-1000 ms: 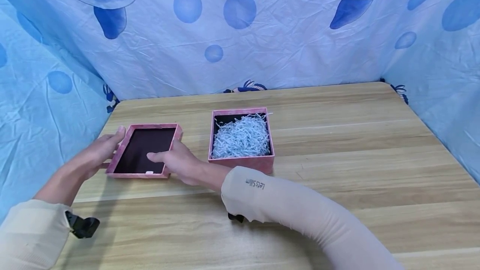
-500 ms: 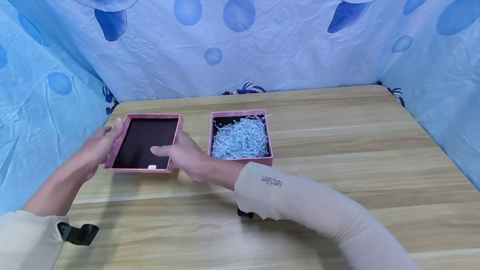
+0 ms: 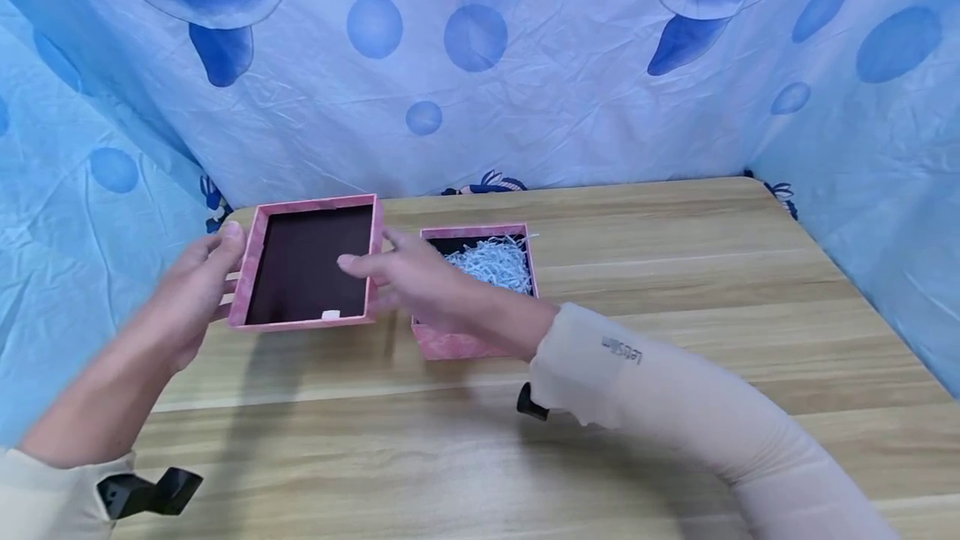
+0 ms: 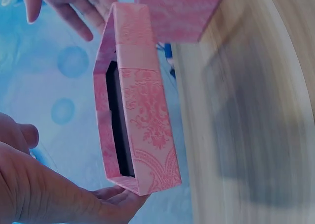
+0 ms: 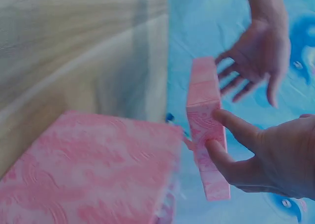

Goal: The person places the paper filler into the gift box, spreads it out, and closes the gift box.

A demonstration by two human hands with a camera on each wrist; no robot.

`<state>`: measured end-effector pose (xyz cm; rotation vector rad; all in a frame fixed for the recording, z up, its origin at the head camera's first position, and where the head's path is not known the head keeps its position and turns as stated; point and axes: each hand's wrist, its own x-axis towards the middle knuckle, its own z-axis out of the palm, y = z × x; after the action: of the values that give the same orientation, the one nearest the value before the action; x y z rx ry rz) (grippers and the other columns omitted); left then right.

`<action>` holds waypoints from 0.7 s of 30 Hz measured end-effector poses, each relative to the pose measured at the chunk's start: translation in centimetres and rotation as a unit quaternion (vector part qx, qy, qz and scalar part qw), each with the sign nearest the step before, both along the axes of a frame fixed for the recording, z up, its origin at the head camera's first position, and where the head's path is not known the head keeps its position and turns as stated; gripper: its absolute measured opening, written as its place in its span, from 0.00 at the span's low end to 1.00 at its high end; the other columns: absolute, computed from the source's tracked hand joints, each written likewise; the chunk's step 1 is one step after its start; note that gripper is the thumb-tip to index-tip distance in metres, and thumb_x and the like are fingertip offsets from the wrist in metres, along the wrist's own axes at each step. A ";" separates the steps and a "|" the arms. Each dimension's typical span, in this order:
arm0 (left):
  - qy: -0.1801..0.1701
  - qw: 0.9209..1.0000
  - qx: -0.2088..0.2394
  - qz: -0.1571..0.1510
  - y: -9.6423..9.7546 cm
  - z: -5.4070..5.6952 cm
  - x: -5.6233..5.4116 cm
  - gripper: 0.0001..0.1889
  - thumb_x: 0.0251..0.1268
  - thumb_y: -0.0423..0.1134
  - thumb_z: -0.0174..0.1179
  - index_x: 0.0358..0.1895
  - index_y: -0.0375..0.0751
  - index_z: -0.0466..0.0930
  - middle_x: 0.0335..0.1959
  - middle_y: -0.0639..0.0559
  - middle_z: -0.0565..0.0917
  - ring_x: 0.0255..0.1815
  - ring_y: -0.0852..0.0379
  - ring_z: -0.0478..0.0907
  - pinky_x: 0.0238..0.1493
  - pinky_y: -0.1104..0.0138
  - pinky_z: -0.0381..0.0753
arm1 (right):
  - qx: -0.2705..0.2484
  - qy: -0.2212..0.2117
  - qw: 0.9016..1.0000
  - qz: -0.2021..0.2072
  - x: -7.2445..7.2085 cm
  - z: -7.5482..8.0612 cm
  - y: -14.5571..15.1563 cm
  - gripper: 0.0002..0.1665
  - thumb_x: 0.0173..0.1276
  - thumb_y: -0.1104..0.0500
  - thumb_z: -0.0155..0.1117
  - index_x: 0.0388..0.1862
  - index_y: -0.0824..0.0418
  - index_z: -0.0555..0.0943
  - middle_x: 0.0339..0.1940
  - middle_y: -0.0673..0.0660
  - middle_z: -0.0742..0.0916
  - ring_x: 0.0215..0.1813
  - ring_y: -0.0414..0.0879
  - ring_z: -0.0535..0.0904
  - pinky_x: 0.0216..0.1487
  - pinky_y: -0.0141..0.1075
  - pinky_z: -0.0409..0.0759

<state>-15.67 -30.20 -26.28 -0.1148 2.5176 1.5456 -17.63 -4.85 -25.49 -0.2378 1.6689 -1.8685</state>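
A shallow pink patterned box lid (image 3: pixel 317 261), its dark inside facing up with a small white piece at the near edge, is raised above the table between both hands. My left hand (image 3: pixel 193 283) supports its left side with extended fingers, the thumb beside the rim. At the opposite side, my right hand (image 3: pixel 423 277) presses fingertips on the outer wall, with the thumb stretched over the opening. In the right wrist view, two right fingers (image 5: pixel 235 125) touch the lid's side (image 5: pixel 206 130). The matching pink box (image 3: pixel 457 347) sits behind the right hand, partly covered by it.
Pale blue shredded paper (image 3: pixel 497 263) fills the box. The wooden table (image 3: pixel 675 290) extends to the right. A blue curtain (image 3: pixel 585 98) with sea-animal prints surrounds the back and sides. Dark devices, such as the left one (image 3: pixel 150 492), are worn at the wrists.
Both hands have lifted the lid and carried it rightward, toward the box. The right forearm has shifted right and now covers part of the box and shredded paper.
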 end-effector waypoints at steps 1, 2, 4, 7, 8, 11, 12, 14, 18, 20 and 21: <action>0.001 1.000 0.012 0.001 0.3 0.0 0.1 0.43 0.72 0.64 0.27 0.76 0.34 0.30 0.70 0.33 0.52 0.68 0.30 0.56 0.57 0.57 0.72 | -0.002 -0.001 1.000 0.003 -0.1 0.3 0.5 0.45 0.70 0.56 0.61 0.78 0.57 0.49 0.66 0.61 0.72 0.63 0.60 0.74 0.66 0.47 0.68; 0.001 1.000 0.021 0.002 0.6 0.1 0.2 0.43 0.72 0.64 0.28 0.76 0.35 0.30 0.69 0.34 0.53 0.68 0.32 0.56 0.57 0.56 0.71 | -0.004 -0.002 1.000 0.004 -0.2 0.6 1.1 0.45 0.70 0.57 0.61 0.78 0.57 0.48 0.67 0.61 0.71 0.65 0.60 0.72 0.65 0.48 0.69; 0.007 0.999 0.033 0.002 1.2 0.2 0.3 0.42 0.71 0.65 0.29 0.76 0.37 0.35 0.67 0.40 0.56 0.66 0.38 0.60 0.50 0.64 0.71 | -0.009 -0.003 1.000 0.009 -0.3 1.1 2.2 0.44 0.71 0.58 0.59 0.78 0.57 0.47 0.70 0.61 0.68 0.68 0.58 0.67 0.64 0.49 0.70; 0.017 0.999 0.051 0.001 2.1 0.3 0.6 0.41 0.71 0.65 0.30 0.75 0.38 0.40 0.65 0.44 0.58 0.62 0.44 0.61 0.50 0.63 0.69 | -0.008 -0.004 1.000 0.014 -0.4 1.5 3.6 0.44 0.72 0.59 0.58 0.79 0.58 0.45 0.74 0.59 0.63 0.71 0.56 0.63 0.64 0.49 0.70; 0.020 0.998 0.054 -0.001 2.5 0.4 0.7 0.40 0.72 0.65 0.31 0.75 0.39 0.39 0.65 0.44 0.58 0.62 0.45 0.61 0.52 0.61 0.68 | -0.007 -0.004 1.000 0.016 -0.4 1.5 4.0 0.44 0.72 0.59 0.57 0.79 0.58 0.45 0.74 0.58 0.63 0.71 0.56 0.63 0.63 0.49 0.71; 0.022 0.997 0.073 -0.005 3.5 0.6 1.0 0.41 0.72 0.64 0.31 0.76 0.39 0.38 0.68 0.40 0.56 0.65 0.42 0.59 0.57 0.51 0.63 | -0.016 -0.004 1.000 0.024 -0.3 1.6 5.4 0.43 0.73 0.60 0.56 0.79 0.58 0.45 0.74 0.59 0.64 0.71 0.56 0.64 0.62 0.50 0.73; 0.019 0.997 0.081 -0.008 3.8 0.8 1.1 0.41 0.72 0.64 0.31 0.76 0.39 0.35 0.70 0.39 0.54 0.66 0.41 0.57 0.59 0.47 0.61 | -0.021 -0.001 0.999 0.029 -0.3 1.6 5.9 0.42 0.73 0.60 0.55 0.78 0.58 0.45 0.73 0.59 0.65 0.70 0.57 0.65 0.61 0.50 0.73; 0.011 0.995 0.095 -0.008 4.5 1.0 1.2 0.43 0.72 0.65 0.32 0.77 0.40 0.32 0.73 0.36 0.50 0.69 0.37 0.53 0.63 0.42 0.55 | -0.030 0.005 0.999 0.038 -0.3 1.7 7.0 0.41 0.74 0.59 0.54 0.78 0.59 0.45 0.71 0.62 0.68 0.69 0.59 0.66 0.61 0.51 0.73; 0.004 0.993 0.116 -0.015 6.0 1.4 1.4 0.44 0.71 0.65 0.34 0.77 0.42 0.28 0.75 0.35 0.46 0.72 0.35 0.47 0.67 0.39 0.49 | -0.035 0.020 0.998 0.051 -0.5 1.8 9.2 0.40 0.75 0.59 0.51 0.78 0.61 0.43 0.68 0.67 0.70 0.68 0.62 0.66 0.62 0.54 0.71; 0.006 0.991 0.129 -0.020 6.6 1.5 1.5 0.44 0.72 0.65 0.35 0.77 0.42 0.28 0.75 0.36 0.46 0.72 0.36 0.47 0.67 0.40 0.49 | -0.034 0.024 0.998 0.053 -0.7 1.9 10.1 0.40 0.76 0.59 0.50 0.78 0.60 0.42 0.68 0.68 0.69 0.68 0.62 0.65 0.62 0.54 0.71; 0.007 0.990 0.136 -0.022 6.9 1.6 1.5 0.44 0.72 0.64 0.36 0.77 0.42 0.28 0.75 0.36 0.47 0.72 0.36 0.48 0.67 0.40 0.49 | -0.033 0.026 0.998 0.053 -0.7 1.9 10.6 0.40 0.76 0.59 0.49 0.78 0.60 0.42 0.68 0.68 0.68 0.69 0.62 0.65 0.62 0.54 0.71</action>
<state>-14.15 -23.31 -24.69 -0.0106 2.2751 1.8566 -18.31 5.77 -23.57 -0.3968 1.5976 -1.8553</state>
